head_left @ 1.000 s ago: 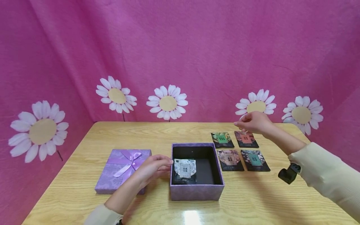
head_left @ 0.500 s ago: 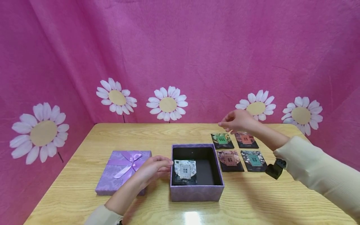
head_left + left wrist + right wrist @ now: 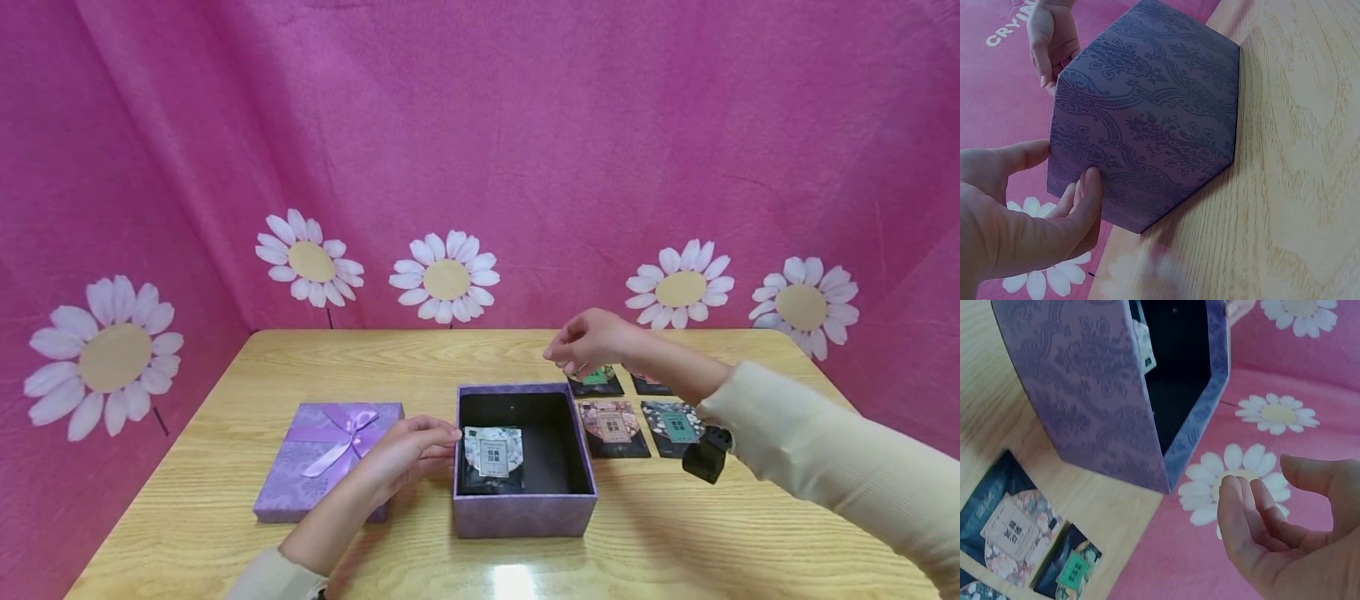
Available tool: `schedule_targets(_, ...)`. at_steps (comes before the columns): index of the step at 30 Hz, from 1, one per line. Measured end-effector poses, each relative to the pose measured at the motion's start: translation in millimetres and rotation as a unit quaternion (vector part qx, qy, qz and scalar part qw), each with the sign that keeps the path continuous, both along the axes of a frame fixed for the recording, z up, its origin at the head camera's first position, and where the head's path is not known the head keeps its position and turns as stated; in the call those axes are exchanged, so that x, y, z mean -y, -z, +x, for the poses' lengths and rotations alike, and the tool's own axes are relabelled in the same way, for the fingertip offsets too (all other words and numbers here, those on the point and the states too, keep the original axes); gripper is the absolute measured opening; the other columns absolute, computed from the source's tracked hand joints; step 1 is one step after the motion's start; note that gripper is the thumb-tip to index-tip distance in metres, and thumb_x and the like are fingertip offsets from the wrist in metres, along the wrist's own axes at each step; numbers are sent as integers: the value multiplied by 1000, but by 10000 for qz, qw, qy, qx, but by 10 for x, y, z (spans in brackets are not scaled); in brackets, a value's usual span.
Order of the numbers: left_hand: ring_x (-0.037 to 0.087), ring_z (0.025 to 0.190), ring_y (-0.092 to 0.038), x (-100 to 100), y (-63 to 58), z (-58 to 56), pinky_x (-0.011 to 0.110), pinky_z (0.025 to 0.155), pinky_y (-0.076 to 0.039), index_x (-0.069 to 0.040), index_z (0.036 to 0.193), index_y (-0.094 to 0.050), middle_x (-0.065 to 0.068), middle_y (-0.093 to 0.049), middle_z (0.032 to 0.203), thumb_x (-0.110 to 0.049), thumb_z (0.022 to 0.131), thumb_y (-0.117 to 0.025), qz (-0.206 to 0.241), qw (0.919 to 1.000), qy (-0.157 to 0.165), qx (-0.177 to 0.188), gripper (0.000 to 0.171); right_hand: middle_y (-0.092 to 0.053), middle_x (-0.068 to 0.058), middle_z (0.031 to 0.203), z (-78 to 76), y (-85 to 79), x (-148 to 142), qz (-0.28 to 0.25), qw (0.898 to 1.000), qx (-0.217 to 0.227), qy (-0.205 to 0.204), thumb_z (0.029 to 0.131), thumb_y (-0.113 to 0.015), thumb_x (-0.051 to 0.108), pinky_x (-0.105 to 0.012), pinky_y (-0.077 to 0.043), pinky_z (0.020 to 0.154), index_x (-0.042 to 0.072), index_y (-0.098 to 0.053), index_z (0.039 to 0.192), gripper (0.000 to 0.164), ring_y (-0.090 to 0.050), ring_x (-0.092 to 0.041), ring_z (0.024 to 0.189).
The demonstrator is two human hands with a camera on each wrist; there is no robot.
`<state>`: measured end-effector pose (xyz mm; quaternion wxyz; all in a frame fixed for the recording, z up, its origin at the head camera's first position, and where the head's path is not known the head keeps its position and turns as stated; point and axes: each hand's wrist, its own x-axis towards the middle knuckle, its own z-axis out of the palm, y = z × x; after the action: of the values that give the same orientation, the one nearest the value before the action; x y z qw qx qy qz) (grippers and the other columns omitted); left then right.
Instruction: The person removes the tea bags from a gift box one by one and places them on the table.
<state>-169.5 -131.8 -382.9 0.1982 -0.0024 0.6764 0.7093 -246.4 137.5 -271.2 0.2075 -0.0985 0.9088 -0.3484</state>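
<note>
A purple patterned gift box [image 3: 525,514] stands on the table with its top uncovered. Inside, to the left, lies a black sachet with a white floral print [image 3: 492,454]. My left hand [image 3: 412,448] holds the box's left wall, thumb at the rim and fingertips on the outer side [image 3: 1141,119]. My right hand [image 3: 588,340] hovers behind the box's far right corner, overlapping a green-labelled sachet [image 3: 596,379] in the head view. Its fingers are loosely bent, and nothing is between thumb and fingertips in the right wrist view [image 3: 1291,519].
Right of the box lie a pink-labelled sachet [image 3: 613,429], a teal-labelled sachet [image 3: 675,427] and a red-labelled sachet [image 3: 651,385] partly behind the right forearm. The bow-topped lid [image 3: 322,467] lies left of the box. A pink daisy-print cloth [image 3: 525,167] hangs behind the table [image 3: 420,358].
My right hand has moved left, from over the red-labelled sachet to near the box's far right corner, and lower in the last half second. The left hand stays at the box's left wall.
</note>
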Motion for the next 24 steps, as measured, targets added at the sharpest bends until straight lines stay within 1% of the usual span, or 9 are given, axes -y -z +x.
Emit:
schedule_targets(5, 7, 80, -62, -2, -1, 5, 17, 78, -57, 12, 114, -48, 2, -62, 92, -12, 90, -58, 22, 10000, 18, 6, 36, -63, -5, 86, 20, 59, 78, -83, 9998, 206, -13, 92, -64, 22, -30, -61, 78, -1, -65, 105, 27, -64, -10, 73)
schedule_targets(7, 7, 80, -62, -3, 0, 4, 17, 78, -57, 12, 114, -48, 2, -61, 92, -13, 90, -58, 18, 10000, 34, 2, 36, -63, -5, 85, 26, 78, 107, -141, 9995, 266, -11, 92, -64, 20, -30, -61, 76, -2, -65, 106, 27, -65, -10, 71)
schedule_targets(14, 6, 79, -62, -3, -1, -3, 18, 80, -57, 11, 114, -48, 2, -61, 92, -13, 90, -58, -9, 10000, 32, 3, 36, -67, -7, 85, 52, 159, 189, -281, 9978, 569, -175, 94, -59, 16, -28, -61, 76, -4, -64, 108, 25, -62, -8, 68)
schedule_targets(19, 6, 79, -62, 0, -3, -3, 18, 80, -57, 11, 114, -49, 2, -61, 92, -14, 90, -59, -37, 10000, 36, -6, 36, -65, -4, 83, 75, 234, 256, -293, 9955, 846, -301, 96, -56, 15, -28, -61, 77, -5, -63, 114, 28, -62, -7, 70)
schedule_targets(24, 7, 81, -63, 3, -3, 1, 20, 82, -57, 11, 114, -49, 2, -62, 94, -15, 90, -59, -90, 9999, 44, -37, 36, -66, -4, 85, 111, 293, 318, -275, 9923, 1189, -217, 95, -58, 19, -30, -61, 80, -5, -61, 118, 34, -64, -7, 72)
